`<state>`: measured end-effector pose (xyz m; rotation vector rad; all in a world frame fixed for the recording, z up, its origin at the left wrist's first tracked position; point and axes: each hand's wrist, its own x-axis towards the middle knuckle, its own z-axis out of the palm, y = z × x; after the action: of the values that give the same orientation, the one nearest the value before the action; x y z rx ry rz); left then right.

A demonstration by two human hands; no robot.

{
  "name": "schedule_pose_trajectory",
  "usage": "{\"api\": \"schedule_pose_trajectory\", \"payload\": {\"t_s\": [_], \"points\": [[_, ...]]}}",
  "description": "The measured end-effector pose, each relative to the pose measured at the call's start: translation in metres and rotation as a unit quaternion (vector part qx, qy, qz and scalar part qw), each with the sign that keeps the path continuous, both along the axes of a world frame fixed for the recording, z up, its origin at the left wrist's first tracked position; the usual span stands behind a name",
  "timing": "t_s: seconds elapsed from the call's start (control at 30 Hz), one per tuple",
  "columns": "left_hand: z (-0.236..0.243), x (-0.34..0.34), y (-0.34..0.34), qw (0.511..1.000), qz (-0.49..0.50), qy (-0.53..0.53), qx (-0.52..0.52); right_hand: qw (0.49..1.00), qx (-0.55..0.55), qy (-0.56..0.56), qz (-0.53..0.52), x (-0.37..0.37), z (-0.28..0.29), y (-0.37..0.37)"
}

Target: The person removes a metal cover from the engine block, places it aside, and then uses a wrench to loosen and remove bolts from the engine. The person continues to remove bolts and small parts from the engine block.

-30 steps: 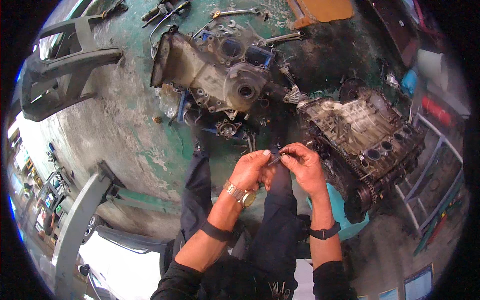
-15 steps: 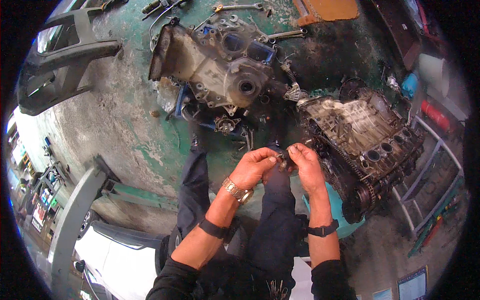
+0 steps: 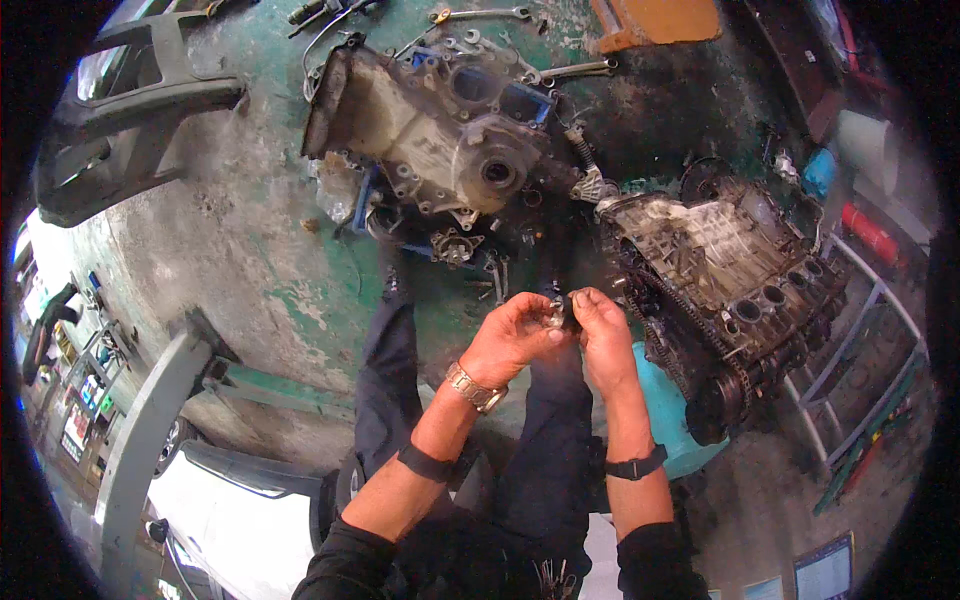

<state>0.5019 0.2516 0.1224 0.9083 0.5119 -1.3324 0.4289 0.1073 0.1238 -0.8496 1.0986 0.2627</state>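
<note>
Both my hands meet above my right knee, around a small metal part (image 3: 557, 312) with a shiny face; its exact kind is too small to make out. My left hand (image 3: 508, 340), with a metal watch at the wrist, pinches it between thumb and fingers. From the other side my right hand (image 3: 606, 345) is closed, thumb and forefinger on the part's dark edge. Beyond the hands, a toothed round metal part (image 3: 454, 247) lies by a large engine cover (image 3: 425, 150) on a blue support. Right of my hands rests a dirty engine block (image 3: 715, 260) with a chain along its side.
Several wrenches (image 3: 485, 14) lie at the top, near an orange board (image 3: 660, 22). A turquoise tub (image 3: 668, 415) sits partly under the engine block. A grey metal frame (image 3: 860, 350) stands at the right. A lift arm (image 3: 155, 420) and a white car (image 3: 235, 520) are at the left.
The small metal part has turned in my fingers, and its shiny face now shows. My right hand has shifted slightly to the left, and its fingers are more curled.
</note>
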Motion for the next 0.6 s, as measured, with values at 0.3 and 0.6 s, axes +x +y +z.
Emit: {"api": "schedule_pose_trajectory", "payload": {"t_s": [0.3, 0.6], "points": [[0.055, 0.024, 0.015, 0.998, -0.06, -0.033, -0.01, 0.997, -0.056, -0.054, 0.006, 0.013, 0.08, 0.015], [0.181, 0.04, 0.079, 0.932, -0.324, -0.154, -0.058, 0.965, -0.234, -0.051, 0.107, -0.033, 0.214, 0.099]]}}
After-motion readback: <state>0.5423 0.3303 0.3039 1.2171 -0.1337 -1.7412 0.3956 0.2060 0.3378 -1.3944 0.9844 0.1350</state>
